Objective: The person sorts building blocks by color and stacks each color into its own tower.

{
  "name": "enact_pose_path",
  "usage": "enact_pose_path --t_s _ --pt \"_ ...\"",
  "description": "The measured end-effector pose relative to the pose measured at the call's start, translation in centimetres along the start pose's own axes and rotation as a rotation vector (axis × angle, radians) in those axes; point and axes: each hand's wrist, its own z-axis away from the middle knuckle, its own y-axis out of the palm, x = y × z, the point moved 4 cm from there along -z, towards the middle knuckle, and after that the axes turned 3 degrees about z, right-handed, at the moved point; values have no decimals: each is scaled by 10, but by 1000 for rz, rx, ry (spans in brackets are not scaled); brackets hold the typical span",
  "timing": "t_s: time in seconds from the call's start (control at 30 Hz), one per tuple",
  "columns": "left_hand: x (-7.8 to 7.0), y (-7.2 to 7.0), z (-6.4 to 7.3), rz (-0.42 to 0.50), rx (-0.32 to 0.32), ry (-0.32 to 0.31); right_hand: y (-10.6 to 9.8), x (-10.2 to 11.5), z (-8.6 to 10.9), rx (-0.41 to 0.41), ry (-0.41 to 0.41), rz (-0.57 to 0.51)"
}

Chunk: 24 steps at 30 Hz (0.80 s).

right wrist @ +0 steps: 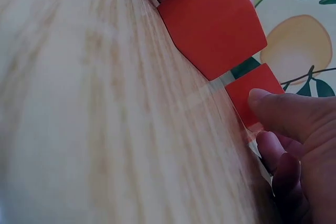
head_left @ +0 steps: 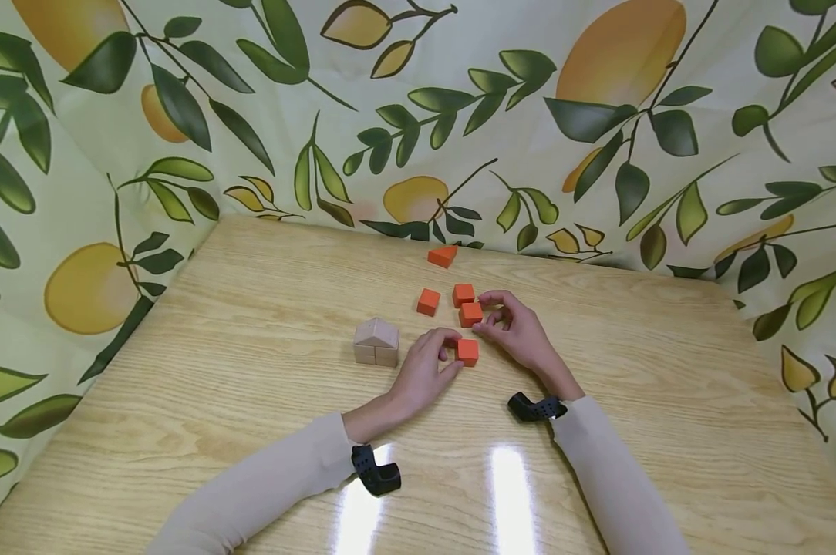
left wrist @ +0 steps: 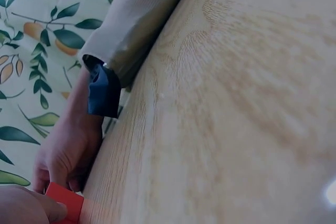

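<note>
My left hand [head_left: 426, 371] pinches the nearest red cube [head_left: 467, 352] from its left side. In the left wrist view the left thumb [left wrist: 31, 205] lies against a red block [left wrist: 73, 203]. Just behind it, my right hand [head_left: 518, 333] pinches a second red cube [head_left: 470, 314], thumb in front and index finger behind. The right wrist view shows the right thumb [right wrist: 273, 106] on that cube's face, near the larger-looking red block [right wrist: 212, 30] between the left fingers. A third red cube [head_left: 463, 294] sits directly behind the right hand's cube.
Another red cube [head_left: 428, 302] lies to the left, and a red triangular block [head_left: 443, 256] near the table's back edge. A small house of pale wooden blocks [head_left: 376, 343] stands left of my left hand. Patterned cloth [head_left: 404, 139] hangs behind the wooden table [head_left: 265, 324].
</note>
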Motion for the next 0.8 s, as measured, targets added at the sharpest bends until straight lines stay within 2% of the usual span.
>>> enact_pose_path --t_s 0.37,0.6,0.8 --pt "-2 1 -1 -6 9 6 0 -1 0 6 20 98" --pt "-2 0 -2 -2 3 22 -1 2 -2 -4 21 124" --pt "1 0 -1 1 13 5 1 0 0 -15 35 124"
